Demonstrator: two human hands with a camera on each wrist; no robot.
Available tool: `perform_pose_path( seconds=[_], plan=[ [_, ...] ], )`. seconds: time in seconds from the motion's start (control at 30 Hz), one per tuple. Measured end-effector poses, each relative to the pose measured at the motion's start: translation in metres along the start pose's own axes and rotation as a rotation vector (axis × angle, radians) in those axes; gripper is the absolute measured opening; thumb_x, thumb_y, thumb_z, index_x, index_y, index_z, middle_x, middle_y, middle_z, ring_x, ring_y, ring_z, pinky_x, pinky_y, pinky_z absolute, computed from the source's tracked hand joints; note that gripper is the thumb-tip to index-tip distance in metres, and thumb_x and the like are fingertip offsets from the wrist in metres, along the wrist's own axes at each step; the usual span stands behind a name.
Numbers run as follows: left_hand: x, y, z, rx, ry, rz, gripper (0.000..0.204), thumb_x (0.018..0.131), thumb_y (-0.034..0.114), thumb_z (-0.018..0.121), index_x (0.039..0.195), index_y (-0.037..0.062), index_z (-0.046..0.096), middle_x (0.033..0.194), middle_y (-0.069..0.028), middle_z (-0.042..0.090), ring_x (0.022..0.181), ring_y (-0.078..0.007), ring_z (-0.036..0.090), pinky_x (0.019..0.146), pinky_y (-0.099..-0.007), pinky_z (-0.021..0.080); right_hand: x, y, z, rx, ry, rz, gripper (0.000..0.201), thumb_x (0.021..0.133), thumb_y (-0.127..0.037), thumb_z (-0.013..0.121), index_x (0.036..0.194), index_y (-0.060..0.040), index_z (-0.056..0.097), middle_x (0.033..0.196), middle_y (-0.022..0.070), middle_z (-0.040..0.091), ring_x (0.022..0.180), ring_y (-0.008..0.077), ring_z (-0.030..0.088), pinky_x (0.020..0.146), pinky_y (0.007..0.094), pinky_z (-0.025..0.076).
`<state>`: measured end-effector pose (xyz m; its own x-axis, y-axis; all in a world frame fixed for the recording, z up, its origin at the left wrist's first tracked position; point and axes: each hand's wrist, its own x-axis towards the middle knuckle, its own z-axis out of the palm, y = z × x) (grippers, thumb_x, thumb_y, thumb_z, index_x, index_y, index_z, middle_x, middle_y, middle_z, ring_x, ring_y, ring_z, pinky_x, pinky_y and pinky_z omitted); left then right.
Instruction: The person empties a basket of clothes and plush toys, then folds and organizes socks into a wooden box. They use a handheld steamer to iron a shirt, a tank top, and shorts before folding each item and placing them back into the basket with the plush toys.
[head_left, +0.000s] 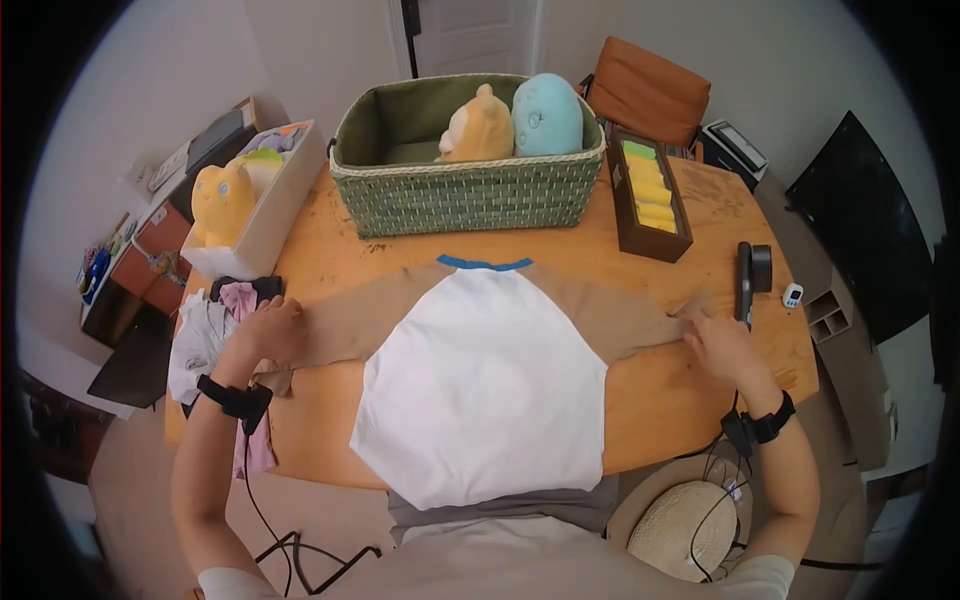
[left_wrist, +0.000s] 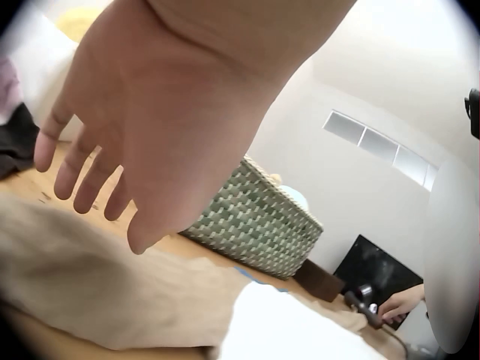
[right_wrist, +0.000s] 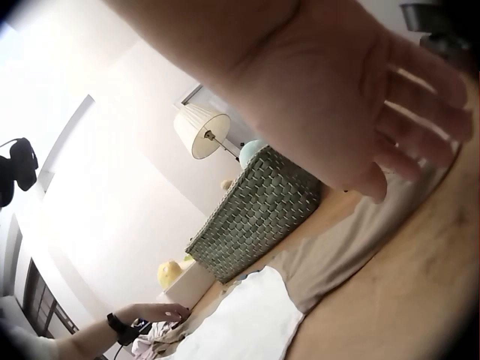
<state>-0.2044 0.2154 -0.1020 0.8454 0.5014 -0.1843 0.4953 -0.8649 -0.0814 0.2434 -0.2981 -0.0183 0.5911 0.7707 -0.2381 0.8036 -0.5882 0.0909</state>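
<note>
A long-sleeved shirt [head_left: 485, 385] lies spread out, its white body in the middle, a blue collar [head_left: 485, 264] toward the basket and tan sleeves stretched to both sides. My left hand [head_left: 272, 330] is over the end of the left tan sleeve [head_left: 345, 318]; the left wrist view shows its fingers extended and apart above the cloth. At the end of the right sleeve [head_left: 630, 325] is my right hand [head_left: 722, 345], fingertips right at the cuff. Its fingers look straight in the right wrist view, with nothing gripped.
A green woven basket [head_left: 470, 200] with two plush toys stands at the back. Left of it is a white box [head_left: 290, 190] with a yellow toy; right, a brown box [head_left: 655, 240] of yellow cloths. Crumpled clothes [head_left: 200, 345] lie at the left, a black handled device [head_left: 744, 285] at the right.
</note>
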Motion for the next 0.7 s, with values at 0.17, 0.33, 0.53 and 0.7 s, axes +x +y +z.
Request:
perform_pose_path(
  seconds=[0.17, 0.33, 0.53, 0.7],
  plan=[
    [-0.038, -0.011, -0.006, -0.238, 0.03, -0.093, 0.035, 0.085, 0.026, 0.072, 0.11, 0.0026, 0.063, 0.108, -0.0177, 0.06, 0.105, -0.0368, 0.058, 0.092, -0.0414, 0.047, 0.045, 0.044, 0.067, -0.199, 0.262, -0.054, 0.042, 0.089, -0.01, 0.062, 0.129, -0.003, 0.051, 0.126, 0.0174, 0.054, 0.119, 0.0355, 0.056, 0.088, 0.0504, 0.052],
    [-0.053, -0.044, 0.014, -0.279, 0.148, 0.089, 0.03, 0.093, 0.029, 0.068, 0.103, 0.0021, 0.061, 0.1, -0.0113, 0.061, 0.093, -0.0294, 0.06, 0.079, -0.035, 0.048, 0.067, 0.067, 0.056, -0.046, 0.182, -0.035, 0.024, 0.086, -0.004, 0.057, 0.109, -0.003, 0.062, 0.105, 0.0202, 0.067, 0.103, 0.0398, 0.063, 0.087, 0.0505, 0.049],
    [-0.049, -0.052, -0.028, -1.264, 0.067, -0.524, 0.03, 0.107, 0.034, 0.053, 0.096, 0.0071, 0.058, 0.073, 0.0002, 0.053, 0.069, -0.0105, 0.052, 0.062, -0.0285, 0.042, 0.086, 0.085, 0.063, -0.067, 0.21, 0.087, 0.015, 0.086, -0.004, 0.057, 0.1, -0.0048, 0.062, 0.098, 0.0183, 0.069, 0.095, 0.0391, 0.067, 0.08, 0.0488, 0.051],
    [-0.044, -0.035, -0.034, -0.152, 0.286, -0.274, 0.022, 0.095, 0.026, 0.066, 0.105, 0.0089, 0.058, 0.096, -0.0078, 0.061, 0.099, -0.0267, 0.061, 0.086, -0.0428, 0.043, 0.076, 0.042, 0.058, -0.436, 0.373, 0.076, 0.025, 0.086, -0.008, 0.062, 0.111, -0.0057, 0.059, 0.11, 0.0147, 0.064, 0.107, 0.0342, 0.063, 0.089, 0.0492, 0.048]
  ],
)
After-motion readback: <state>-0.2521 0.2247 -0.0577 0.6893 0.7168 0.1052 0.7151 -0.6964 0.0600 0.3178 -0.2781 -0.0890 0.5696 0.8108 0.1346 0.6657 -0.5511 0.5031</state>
